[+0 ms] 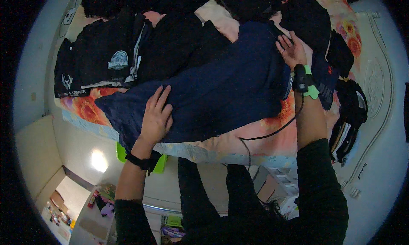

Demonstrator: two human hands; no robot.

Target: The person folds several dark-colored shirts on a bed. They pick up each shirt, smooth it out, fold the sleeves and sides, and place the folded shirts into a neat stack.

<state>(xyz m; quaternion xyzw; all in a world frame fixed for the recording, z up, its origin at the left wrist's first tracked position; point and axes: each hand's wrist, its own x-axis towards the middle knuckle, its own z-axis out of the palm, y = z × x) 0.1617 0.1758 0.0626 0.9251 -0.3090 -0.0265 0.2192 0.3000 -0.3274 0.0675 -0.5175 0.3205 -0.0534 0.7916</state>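
Note:
A navy blue garment (213,91) lies spread across the bed in front of me, its narrow end toward the left. My left hand (156,119) rests palm down on its left part, fingers stretched out, holding nothing. Over at the garment's far right edge is my right hand (293,51), palm turned up and fingers apart, with nothing visible in it. A black garment (179,45) lies partly under the navy one. To the left sits a stack of folded black T-shirts (96,53) with printed fronts.
The bed has a floral sheet (87,106). More dark clothes (304,15) lie at the far right, and others (351,100) near the right wall. A thin black cable (272,134) runs from my right wrist across the bed. Below the bed's edge stands a green bin (159,164).

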